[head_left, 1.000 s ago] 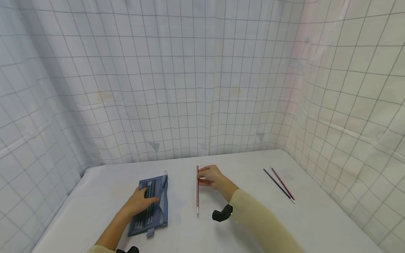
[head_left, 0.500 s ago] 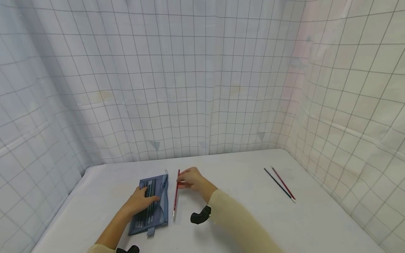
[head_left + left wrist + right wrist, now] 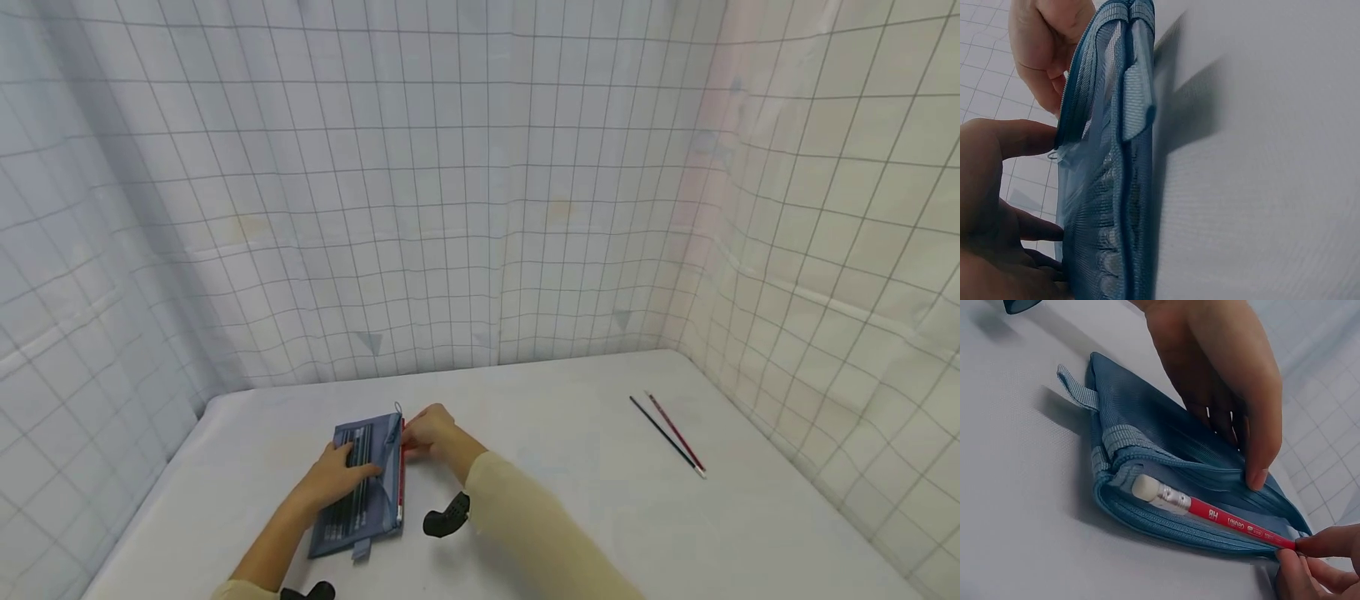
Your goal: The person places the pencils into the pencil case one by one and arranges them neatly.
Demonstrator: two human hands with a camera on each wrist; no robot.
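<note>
A blue mesh pencil case (image 3: 392, 454) lies on the table with several dark pencils showing through its mesh. My left hand (image 3: 333, 477) rests on it, fingers spread over the top and thumb at the upper lip of the opening. With thumb and fingertips, my right hand (image 3: 429, 429) pinches a red pencil (image 3: 1229, 519) by its far part. That pencil lies lengthwise in the unzipped mouth, its white eraser (image 3: 1145, 487) towards the end of the case with the fabric tab (image 3: 1077, 391). Its far tip is hidden by the right fingers.
On the right side of the white table (image 3: 555, 500) lie a dark pencil (image 3: 664, 433) and another red pencil (image 3: 678, 433), their near ends almost together. Gridded white curtains (image 3: 480, 208) stand behind the table and along both sides.
My right hand has carried the red pencil leftwards from the middle of the table into the case's open edge. The left hand has stayed on the case.
</note>
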